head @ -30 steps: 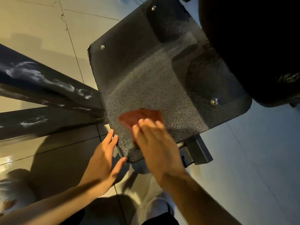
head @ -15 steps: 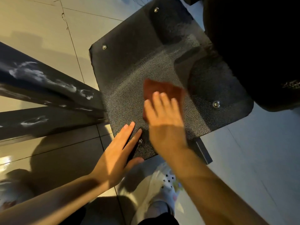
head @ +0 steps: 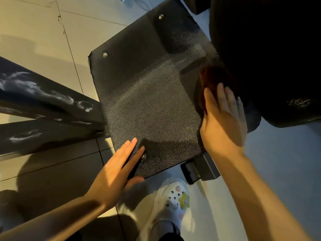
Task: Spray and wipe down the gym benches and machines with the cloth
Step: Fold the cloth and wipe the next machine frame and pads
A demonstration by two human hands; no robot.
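Currently the wipe is partway across one textured black footplate (head: 149, 108) of a gym machine. Most of its grainy surface is bare and looks uniform, so whether it has been covered cannot be told; the far right edge, under a dark padded part (head: 271, 54), is where the work sits now. No spray bottle is in view, so I judge the spraying of this plate done or skipped, and other benches and machines lie outside the view.

The right hand (head: 224, 122) lies flat with fingers straight, pressing the reddish-brown cloth (head: 208, 79) against the plate's right side; the cloth shows just beyond the fingertips, half in shadow. The left hand (head: 114, 173) rests open, fingers straight, on the plate's near left corner, beside a bolt (head: 143, 156), apparently steadying it.

Counted: one cloth, one footplate, three visible bolts on it, two hands, two dark frame bars (head: 43, 105) at the left with whitish streaks that still look in need of a wipe, one white clog (head: 175, 200) on the tiled floor (head: 34, 32)
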